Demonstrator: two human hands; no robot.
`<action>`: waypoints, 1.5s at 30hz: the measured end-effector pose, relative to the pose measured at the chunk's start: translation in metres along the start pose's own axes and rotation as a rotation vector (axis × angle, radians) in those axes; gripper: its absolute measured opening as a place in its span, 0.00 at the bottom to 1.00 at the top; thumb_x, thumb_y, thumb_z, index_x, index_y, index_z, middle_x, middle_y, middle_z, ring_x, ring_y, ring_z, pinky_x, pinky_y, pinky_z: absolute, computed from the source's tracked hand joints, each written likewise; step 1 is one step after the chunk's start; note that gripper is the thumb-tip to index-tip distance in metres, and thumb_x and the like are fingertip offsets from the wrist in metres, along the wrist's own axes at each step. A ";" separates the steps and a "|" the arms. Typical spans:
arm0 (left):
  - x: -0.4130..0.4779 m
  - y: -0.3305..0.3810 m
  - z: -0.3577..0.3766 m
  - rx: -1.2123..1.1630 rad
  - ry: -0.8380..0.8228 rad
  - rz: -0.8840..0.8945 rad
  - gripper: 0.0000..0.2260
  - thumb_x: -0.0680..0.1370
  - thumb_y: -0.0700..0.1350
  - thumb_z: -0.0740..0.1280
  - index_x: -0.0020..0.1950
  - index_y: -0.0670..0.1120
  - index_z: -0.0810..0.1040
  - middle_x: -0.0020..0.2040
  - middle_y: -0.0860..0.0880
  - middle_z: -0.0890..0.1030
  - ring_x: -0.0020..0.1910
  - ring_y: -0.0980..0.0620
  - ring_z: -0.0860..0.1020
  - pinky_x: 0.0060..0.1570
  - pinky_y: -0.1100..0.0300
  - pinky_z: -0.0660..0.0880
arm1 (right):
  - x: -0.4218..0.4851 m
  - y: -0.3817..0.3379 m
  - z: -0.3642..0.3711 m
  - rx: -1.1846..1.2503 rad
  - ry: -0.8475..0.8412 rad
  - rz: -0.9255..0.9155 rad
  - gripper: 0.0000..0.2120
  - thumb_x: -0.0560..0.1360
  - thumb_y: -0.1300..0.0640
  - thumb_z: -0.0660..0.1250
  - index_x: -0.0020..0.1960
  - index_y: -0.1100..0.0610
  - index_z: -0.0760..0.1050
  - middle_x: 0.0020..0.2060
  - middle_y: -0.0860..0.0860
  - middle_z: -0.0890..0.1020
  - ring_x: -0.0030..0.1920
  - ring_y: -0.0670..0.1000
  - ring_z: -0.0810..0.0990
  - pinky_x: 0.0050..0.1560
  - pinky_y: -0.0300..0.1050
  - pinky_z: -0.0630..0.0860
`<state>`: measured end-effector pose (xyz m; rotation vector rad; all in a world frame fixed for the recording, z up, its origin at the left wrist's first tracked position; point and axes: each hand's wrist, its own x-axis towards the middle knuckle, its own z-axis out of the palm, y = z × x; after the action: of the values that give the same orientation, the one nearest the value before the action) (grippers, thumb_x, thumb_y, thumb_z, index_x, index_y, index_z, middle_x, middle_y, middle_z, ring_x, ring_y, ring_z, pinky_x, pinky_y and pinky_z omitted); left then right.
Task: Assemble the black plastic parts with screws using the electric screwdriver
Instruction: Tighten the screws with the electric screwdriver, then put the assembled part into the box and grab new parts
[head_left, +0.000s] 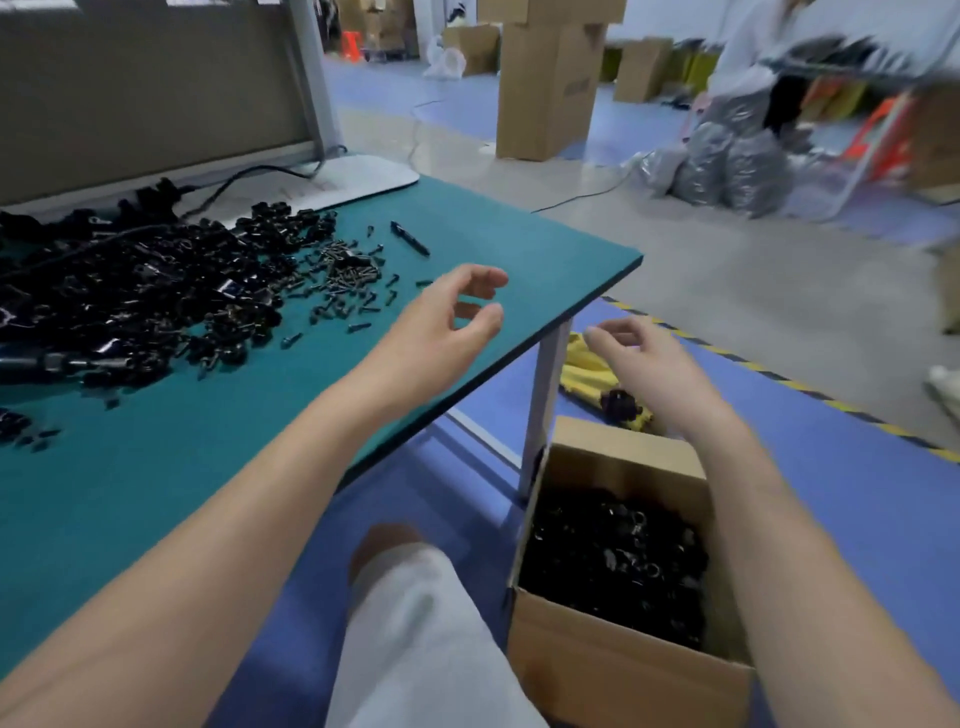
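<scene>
A large heap of black plastic parts (119, 291) covers the left of the green table (218, 457). Loose screws (348, 275) lie at the heap's right edge. The electric screwdriver (57, 361) lies at the far left, partly buried in the heap. My left hand (447, 317) hovers above the table's right part with loosely curled fingers and holds nothing. My right hand (644, 358) hangs past the table edge, above the floor beyond a cardboard box (618, 670) of black parts (613, 561), fingers relaxed and empty.
A black pen-like tool (410, 239) lies near the table's far edge. A yellow cloth (592, 379) sits on the blue floor by the table leg (545, 395). My knee (415, 623) is below. Cardboard boxes (545, 83) and grey bags (727, 161) stand across the aisle.
</scene>
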<state>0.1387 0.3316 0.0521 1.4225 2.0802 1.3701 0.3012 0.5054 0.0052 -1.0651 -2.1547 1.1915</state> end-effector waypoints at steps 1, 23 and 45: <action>0.001 -0.002 0.001 -0.003 0.019 0.002 0.10 0.83 0.46 0.64 0.64 0.56 0.74 0.59 0.61 0.78 0.53 0.67 0.77 0.49 0.75 0.71 | -0.002 0.006 -0.005 -0.011 0.031 0.011 0.14 0.78 0.36 0.64 0.59 0.42 0.76 0.54 0.40 0.81 0.56 0.45 0.79 0.52 0.48 0.77; -0.167 -0.144 -0.197 0.913 0.399 -0.732 0.38 0.76 0.70 0.57 0.80 0.52 0.58 0.80 0.44 0.57 0.80 0.43 0.50 0.79 0.43 0.46 | -0.034 -0.151 0.278 -0.548 -0.410 -0.555 0.32 0.86 0.41 0.50 0.84 0.52 0.46 0.83 0.59 0.45 0.83 0.62 0.41 0.80 0.65 0.40; -0.131 -0.199 -0.238 0.861 0.477 -0.498 0.09 0.83 0.57 0.57 0.58 0.59 0.75 0.47 0.61 0.71 0.50 0.59 0.69 0.47 0.64 0.70 | 0.035 -0.189 0.354 -0.485 -0.310 -0.567 0.24 0.86 0.42 0.48 0.78 0.49 0.66 0.83 0.51 0.54 0.83 0.54 0.41 0.82 0.56 0.44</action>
<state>-0.0708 0.0785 -0.0221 0.6787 3.2821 0.6491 -0.0411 0.2945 -0.0180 -0.3739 -2.8133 0.6097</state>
